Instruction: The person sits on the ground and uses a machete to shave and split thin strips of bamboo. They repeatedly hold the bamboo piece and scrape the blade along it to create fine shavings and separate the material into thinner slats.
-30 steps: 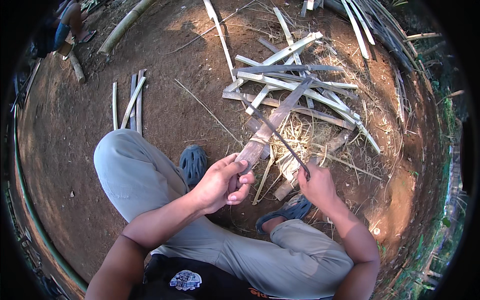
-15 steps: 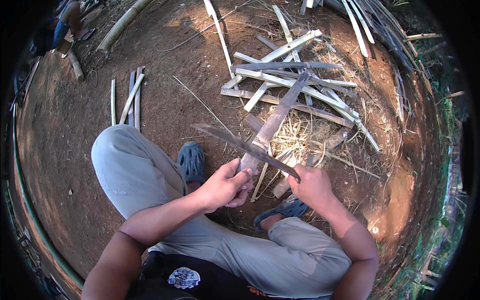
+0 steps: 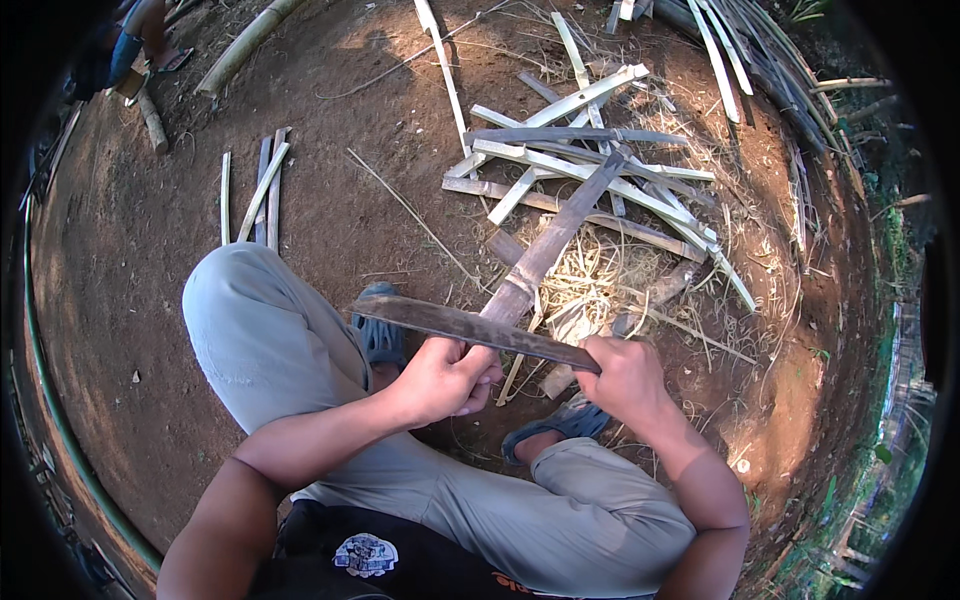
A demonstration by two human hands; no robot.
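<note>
From my remote seat I see the left hand (image 3: 452, 382) curled closed around the near end of a brown bamboo slat (image 3: 545, 255), which slants away over pale split strips (image 3: 590, 96). I expect it light, stiff and perhaps splintery at the edges; that near end seems the best hold. The right hand (image 3: 628, 378) grips a long, flat, dark blade (image 3: 450, 321) crossing above the slat; contact I can't tell. Curly, straw-coloured shavings (image 3: 592, 280) lie beside it.
</note>
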